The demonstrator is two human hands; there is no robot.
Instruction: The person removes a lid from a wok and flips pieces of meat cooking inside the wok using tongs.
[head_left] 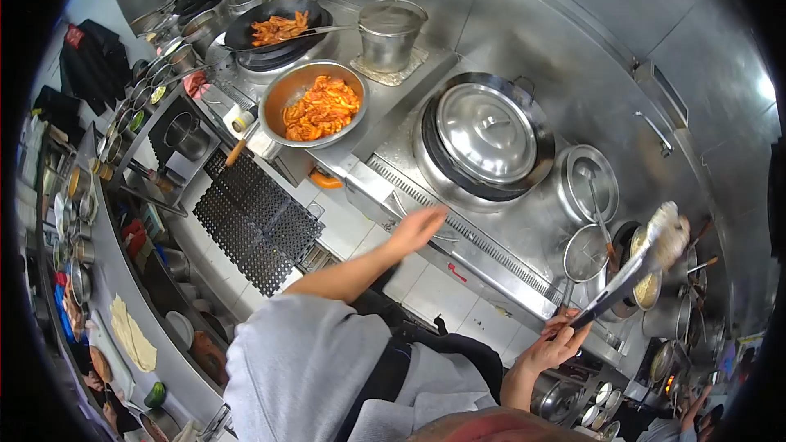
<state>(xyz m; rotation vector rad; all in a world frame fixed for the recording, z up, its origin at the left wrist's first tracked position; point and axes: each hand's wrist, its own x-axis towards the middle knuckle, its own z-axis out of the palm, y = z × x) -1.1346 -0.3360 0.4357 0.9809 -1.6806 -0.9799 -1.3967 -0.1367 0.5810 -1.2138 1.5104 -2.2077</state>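
Head view shows me a holding step, my right hand (557, 347) clamped on a long dark-handled tool (610, 295) with a whitish end above the steel cooktop (517, 231), my left hand (419, 227) apart, closure unclear, and any shift calls for clearance.

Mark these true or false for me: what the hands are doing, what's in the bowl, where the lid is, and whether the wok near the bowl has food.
1. The right hand holds a long dark handle. True.
2. The left hand is on the lid's knob. False: it is apart from the round metal lid.
3. The metal bowl holds green leaves. False: it holds orange-red food.
4. The lid sits in the large wok. True.
5. The wok near the bowl has no food. False: orange-brown pieces lie in it.
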